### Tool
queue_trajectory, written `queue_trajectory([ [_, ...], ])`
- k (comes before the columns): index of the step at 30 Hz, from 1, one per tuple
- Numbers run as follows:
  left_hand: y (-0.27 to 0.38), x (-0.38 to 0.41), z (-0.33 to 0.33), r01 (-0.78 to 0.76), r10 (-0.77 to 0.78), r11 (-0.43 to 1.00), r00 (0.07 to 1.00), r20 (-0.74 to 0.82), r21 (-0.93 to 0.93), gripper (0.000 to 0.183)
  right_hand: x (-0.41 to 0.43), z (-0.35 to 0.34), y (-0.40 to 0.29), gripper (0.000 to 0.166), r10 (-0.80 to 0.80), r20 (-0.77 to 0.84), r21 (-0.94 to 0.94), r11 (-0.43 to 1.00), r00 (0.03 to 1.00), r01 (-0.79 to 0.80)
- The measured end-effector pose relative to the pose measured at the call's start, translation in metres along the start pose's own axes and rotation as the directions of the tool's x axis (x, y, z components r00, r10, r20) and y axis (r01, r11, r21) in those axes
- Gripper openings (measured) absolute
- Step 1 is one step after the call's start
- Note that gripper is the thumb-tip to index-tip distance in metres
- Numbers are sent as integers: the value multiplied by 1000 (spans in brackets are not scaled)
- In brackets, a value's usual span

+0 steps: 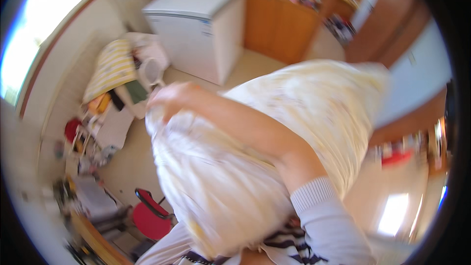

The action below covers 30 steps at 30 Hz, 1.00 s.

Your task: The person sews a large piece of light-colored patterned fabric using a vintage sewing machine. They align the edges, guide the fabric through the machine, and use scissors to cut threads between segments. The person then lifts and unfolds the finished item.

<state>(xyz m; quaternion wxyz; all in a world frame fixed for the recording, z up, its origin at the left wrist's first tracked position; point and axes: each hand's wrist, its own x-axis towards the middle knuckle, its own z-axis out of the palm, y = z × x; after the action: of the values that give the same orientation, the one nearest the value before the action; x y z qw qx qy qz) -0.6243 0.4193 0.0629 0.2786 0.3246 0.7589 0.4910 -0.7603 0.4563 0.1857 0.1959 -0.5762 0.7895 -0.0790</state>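
Observation:
A large pillow point(220, 184) in a white and pale yellow patterned cover fills the middle of the view, close to my body. My right arm lies across its top. At the far left corner, my right hand point(173, 99) grips the cover with curled fingers. The right part of the pillow point(323, 103) bulges out beyond my forearm and is blurred. My left hand is out of view; a pale sleeve point(165, 244) at the bottom left passes behind the pillow.
A white chest freezer point(187, 36) stands ahead, beside a wooden cabinet point(279, 25). Yellow-striped bedding point(110, 66) and other items are piled by the left wall. A red chair point(151, 221) is at lower left, near a cluttered desk point(92, 235).

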Motion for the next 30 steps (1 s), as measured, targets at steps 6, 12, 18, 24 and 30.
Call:
queue_trajectory([
  [6, -7, 47, -14, -110, 102, 993, 986, -132, -54, 38, -104, -41, 30, 48, 78, -102, 232, 971, 992, -52],
  [12, -29, 35, -63, -142, 110, 984, 960, -258, -110, 39, -258, 30, 121, 58, 860, -213, 911, 346, 463, -224],
  [18, -69, -81, -111, 16, -61, 992, 927, -371, -124, 41, -130, 223, 137, 61, 884, -282, 956, 226, 373, 187],
  [24, -91, -190, -117, 188, -261, 963, 823, -504, -192, 43, -63, 118, 91, 57, 618, -226, 619, -506, 753, 601],
  [30, -95, -265, -130, 237, -344, 937, 507, -790, -255, 46, 5, 49, 134, 30, 704, -304, 952, 247, 642, 181],
])
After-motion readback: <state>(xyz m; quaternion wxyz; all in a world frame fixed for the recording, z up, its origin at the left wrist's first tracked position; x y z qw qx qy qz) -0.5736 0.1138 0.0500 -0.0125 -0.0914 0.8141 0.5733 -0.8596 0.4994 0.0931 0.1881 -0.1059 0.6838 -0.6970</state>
